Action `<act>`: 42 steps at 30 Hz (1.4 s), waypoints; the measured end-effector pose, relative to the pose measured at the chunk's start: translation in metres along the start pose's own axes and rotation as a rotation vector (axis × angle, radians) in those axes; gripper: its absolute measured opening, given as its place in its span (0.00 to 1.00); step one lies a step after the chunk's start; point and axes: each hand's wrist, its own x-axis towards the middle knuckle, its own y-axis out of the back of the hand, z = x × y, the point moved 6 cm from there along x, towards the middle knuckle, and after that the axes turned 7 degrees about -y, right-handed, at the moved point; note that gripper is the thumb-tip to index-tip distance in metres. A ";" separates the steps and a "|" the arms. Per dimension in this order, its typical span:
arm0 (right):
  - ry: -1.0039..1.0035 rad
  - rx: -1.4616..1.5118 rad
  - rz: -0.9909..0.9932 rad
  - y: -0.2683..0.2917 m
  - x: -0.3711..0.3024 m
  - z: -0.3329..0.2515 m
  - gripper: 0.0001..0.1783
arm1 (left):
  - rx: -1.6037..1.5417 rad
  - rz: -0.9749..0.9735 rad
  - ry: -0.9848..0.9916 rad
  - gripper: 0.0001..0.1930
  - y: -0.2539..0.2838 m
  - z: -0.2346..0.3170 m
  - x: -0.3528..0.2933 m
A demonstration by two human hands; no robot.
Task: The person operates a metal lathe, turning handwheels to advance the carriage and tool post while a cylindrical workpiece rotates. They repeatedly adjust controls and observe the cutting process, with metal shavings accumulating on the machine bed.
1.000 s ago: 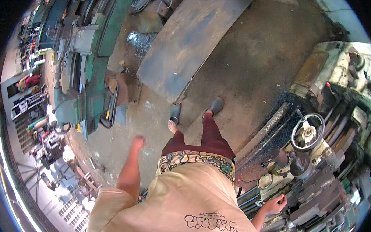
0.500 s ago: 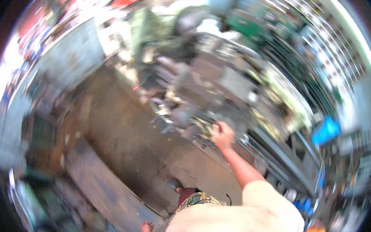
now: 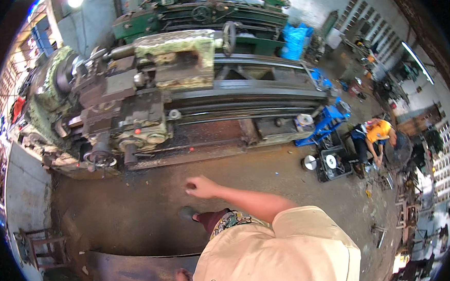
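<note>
My right hand [image 3: 200, 187] hangs over the floor, in front of a big worn lathe [image 3: 150, 105] and apart from it. Its fingers are loosely curled, with a dark gap between thumb and fingers; nothing shows in it. Low in the picture, my left hand [image 3: 184, 279] is partly seen beside my shirt, above a brown metal sheet [image 3: 135, 266]. Its fingers are loose and nothing shows in them. The lathe has a chuck [image 3: 64, 73] at its left end, a carriage with handwheels, and long bed rails [image 3: 259, 93] running right.
A green lathe [image 3: 217, 16] stands behind. On the right, a person [image 3: 379, 134] in an orange top crouches by a black crate [image 3: 336, 173], a white bucket [image 3: 309, 162] and a blue stand [image 3: 326, 125]. A small stool [image 3: 43, 245] is at the lower left.
The view has swung left, so the lathe now lies across the upper left and centre, sharper than before. My right hand is now over the floor instead of appearing beside the machine.
</note>
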 end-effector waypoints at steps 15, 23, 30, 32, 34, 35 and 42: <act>-1.123 -0.189 0.179 0.060 -0.370 0.404 0.22 | 0.442 -0.247 -0.060 0.11 -0.166 -0.011 -0.064; -1.038 0.002 0.168 0.055 -0.401 0.462 0.19 | 0.586 -0.362 -0.245 0.12 -0.309 0.051 -0.059; -1.041 0.077 0.504 0.061 -0.451 0.512 0.17 | 1.046 -0.503 -0.145 0.11 -0.424 0.089 -0.046; -1.187 0.195 0.622 0.042 -0.474 0.531 0.17 | 1.083 -0.590 -0.194 0.11 -0.441 0.104 -0.050; -1.062 -0.040 0.295 0.014 -0.475 0.538 0.17 | 1.099 -0.603 -0.290 0.11 -0.454 0.123 -0.054; -0.956 -0.065 0.268 0.003 -0.477 0.537 0.17 | 1.082 -0.581 -0.366 0.11 -0.459 0.133 -0.054; -0.960 -0.134 -0.064 -0.040 -0.505 0.544 0.14 | 1.221 -0.522 -0.339 0.19 -0.425 0.120 -0.025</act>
